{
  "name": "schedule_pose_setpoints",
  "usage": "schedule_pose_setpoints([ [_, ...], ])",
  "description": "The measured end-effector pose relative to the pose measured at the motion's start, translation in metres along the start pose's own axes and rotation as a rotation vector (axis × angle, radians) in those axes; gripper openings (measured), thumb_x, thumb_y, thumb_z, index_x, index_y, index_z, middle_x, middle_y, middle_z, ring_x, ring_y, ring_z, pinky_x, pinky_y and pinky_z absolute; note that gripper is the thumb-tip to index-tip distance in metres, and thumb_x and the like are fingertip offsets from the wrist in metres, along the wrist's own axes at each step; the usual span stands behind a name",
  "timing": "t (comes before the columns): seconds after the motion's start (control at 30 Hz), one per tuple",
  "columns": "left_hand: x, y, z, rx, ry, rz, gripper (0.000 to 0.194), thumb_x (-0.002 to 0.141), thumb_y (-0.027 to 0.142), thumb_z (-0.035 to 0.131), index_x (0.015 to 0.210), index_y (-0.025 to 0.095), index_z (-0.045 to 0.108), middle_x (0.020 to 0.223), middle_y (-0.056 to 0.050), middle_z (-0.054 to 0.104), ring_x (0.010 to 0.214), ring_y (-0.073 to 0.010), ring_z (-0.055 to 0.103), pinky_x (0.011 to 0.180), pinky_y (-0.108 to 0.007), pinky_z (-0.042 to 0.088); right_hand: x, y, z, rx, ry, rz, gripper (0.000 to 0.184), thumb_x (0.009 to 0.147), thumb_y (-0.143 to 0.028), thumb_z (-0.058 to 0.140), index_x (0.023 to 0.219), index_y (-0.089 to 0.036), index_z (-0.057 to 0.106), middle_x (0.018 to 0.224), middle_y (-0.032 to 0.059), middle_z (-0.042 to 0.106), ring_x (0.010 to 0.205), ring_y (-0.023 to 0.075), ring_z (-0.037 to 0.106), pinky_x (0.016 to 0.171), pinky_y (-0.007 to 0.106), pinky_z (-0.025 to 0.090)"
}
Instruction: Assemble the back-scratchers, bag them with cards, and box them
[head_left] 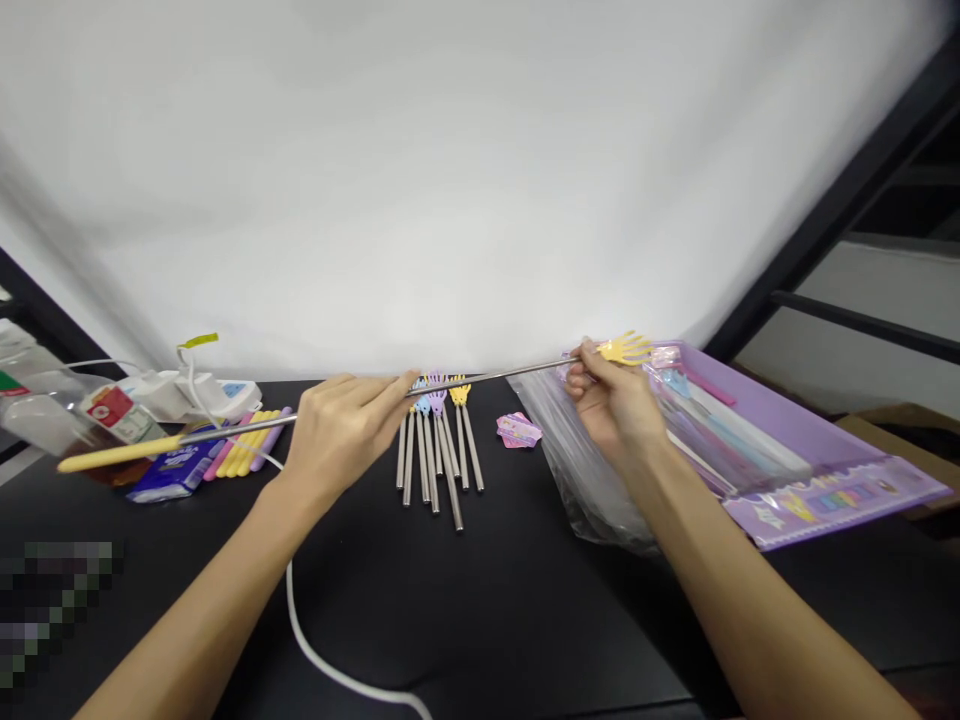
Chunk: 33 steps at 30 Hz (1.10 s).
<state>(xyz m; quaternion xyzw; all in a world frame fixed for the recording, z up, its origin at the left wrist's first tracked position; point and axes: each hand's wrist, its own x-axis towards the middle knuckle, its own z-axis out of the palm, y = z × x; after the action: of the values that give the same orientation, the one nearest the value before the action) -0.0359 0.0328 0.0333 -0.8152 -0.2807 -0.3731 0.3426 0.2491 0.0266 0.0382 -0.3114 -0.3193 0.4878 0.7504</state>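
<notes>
A telescopic back scratcher (pixel 495 374) stretches across the view, drawn out long, with a yellow handle at the left and a yellow hand-shaped claw at the right. My left hand (pixel 341 425) is closed around its metal rod. The thumb and fingers of my right hand (pixel 611 400) pinch the rod just below the claw. Beneath the rod, several back scratcher rods (pixel 442 455) with blue, purple and yellow claws lie side by side on the black table (pixel 465 620). Several pink, yellow and purple handles (pixel 247 445) lie to the left, separate from those rods.
A purple box (pixel 832 500) with packaged back scratchers and clear plastic bags (pixel 570 470) is at the right. Small pink cards (pixel 519 430) lie mid-table. At left are a bottle (pixel 67 400), a blue packet (pixel 176 470), a power strip (pixel 232 397) and a white cable (pixel 311 650).
</notes>
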Motion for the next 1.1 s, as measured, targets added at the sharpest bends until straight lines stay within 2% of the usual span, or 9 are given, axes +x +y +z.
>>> schedule_pose_setpoints([
  [0.13,0.005,0.015,0.003,-0.042,-0.022,0.073,0.023,0.094,0.010,0.061,0.114,0.014,0.070,0.084,-0.003,0.079,0.064,-0.0156,0.071,0.058,-0.029,0.047,-0.007,0.010,0.006,-0.028,-0.067,0.037,0.029,0.057,-0.026,0.095,0.070,-0.011,0.073,0.060,0.0000,0.065,0.052,0.0055,0.056,0.044,0.014,0.046],
  [0.27,0.004,0.011,0.000,0.000,-0.004,0.044,0.012,0.091,0.013,0.065,0.099,0.015,0.074,0.072,-0.001,0.076,0.054,-0.0155,0.066,0.053,-0.029,0.044,0.002,-0.003,-0.005,0.031,0.039,-0.024,0.028,0.059,-0.023,0.093,0.067,-0.013,0.069,0.065,0.0001,0.067,0.049,0.0041,0.052,0.039,0.013,0.039],
  [0.37,0.002,0.006,-0.002,0.036,0.033,0.032,0.009,0.091,0.017,0.068,0.094,0.016,0.076,0.064,0.001,0.073,0.048,-0.0143,0.063,0.051,-0.029,0.043,0.010,-0.013,-0.014,0.072,0.090,-0.048,0.027,0.067,-0.026,0.090,0.067,-0.014,0.066,0.065,-0.0007,0.066,0.048,0.0036,0.049,0.039,0.014,0.038],
  [0.6,-0.004,0.002,0.000,0.041,0.026,0.051,0.010,0.091,0.017,0.069,0.098,0.016,0.075,0.071,0.001,0.076,0.053,-0.0150,0.067,0.053,-0.029,0.044,0.019,-0.025,-0.025,0.035,0.210,-0.061,0.034,0.085,-0.036,0.078,0.064,-0.014,0.062,0.054,-0.0028,0.058,0.041,0.0032,0.042,0.037,0.016,0.033],
  [0.77,-0.002,0.002,0.002,0.011,-0.005,0.070,0.012,0.093,0.021,0.067,0.103,0.017,0.073,0.077,0.000,0.078,0.057,-0.0158,0.069,0.055,-0.029,0.047,0.020,-0.028,-0.027,0.024,0.219,-0.127,0.042,0.081,-0.045,0.080,0.062,-0.016,0.057,0.053,-0.0055,0.053,0.039,0.0026,0.039,0.036,0.017,0.032],
  [0.83,0.003,0.009,0.004,0.000,-0.014,0.091,0.011,0.095,0.021,0.064,0.100,0.016,0.073,0.072,0.000,0.076,0.054,-0.0152,0.067,0.054,-0.029,0.046,0.011,-0.017,-0.016,0.012,0.167,-0.138,0.042,0.078,-0.047,0.082,0.063,-0.017,0.056,0.056,-0.0054,0.055,0.041,0.0030,0.042,0.037,0.018,0.033],
  [0.9,0.007,0.016,0.004,-0.008,-0.029,0.109,0.014,0.097,0.022,0.061,0.095,0.015,0.073,0.067,0.000,0.074,0.052,-0.0144,0.064,0.053,-0.028,0.046,-0.001,-0.002,-0.001,-0.004,0.072,-0.057,0.041,0.077,-0.051,0.081,0.066,-0.018,0.059,0.059,-0.0038,0.057,0.045,0.0047,0.047,0.040,0.019,0.036],
  [0.97,0.007,0.019,0.004,-0.009,-0.044,0.095,0.017,0.098,0.025,0.060,0.095,0.015,0.072,0.066,0.000,0.073,0.052,-0.0143,0.064,0.053,-0.028,0.046,-0.008,0.007,0.009,0.000,0.018,-0.020,0.042,0.076,-0.052,0.082,0.066,-0.017,0.062,0.058,-0.0033,0.056,0.044,0.0045,0.045,0.040,0.020,0.036],
  [1.1,-0.001,0.004,0.000,-0.009,-0.105,0.046,0.017,0.097,0.031,0.063,0.100,0.017,0.071,0.072,0.000,0.075,0.058,-0.0157,0.067,0.056,-0.029,0.046,0.002,-0.004,-0.002,0.047,0.160,-0.083,0.042,0.076,-0.048,0.083,0.062,-0.016,0.060,0.057,-0.0035,0.056,0.042,0.0025,0.038,0.038,0.019,0.031],
])
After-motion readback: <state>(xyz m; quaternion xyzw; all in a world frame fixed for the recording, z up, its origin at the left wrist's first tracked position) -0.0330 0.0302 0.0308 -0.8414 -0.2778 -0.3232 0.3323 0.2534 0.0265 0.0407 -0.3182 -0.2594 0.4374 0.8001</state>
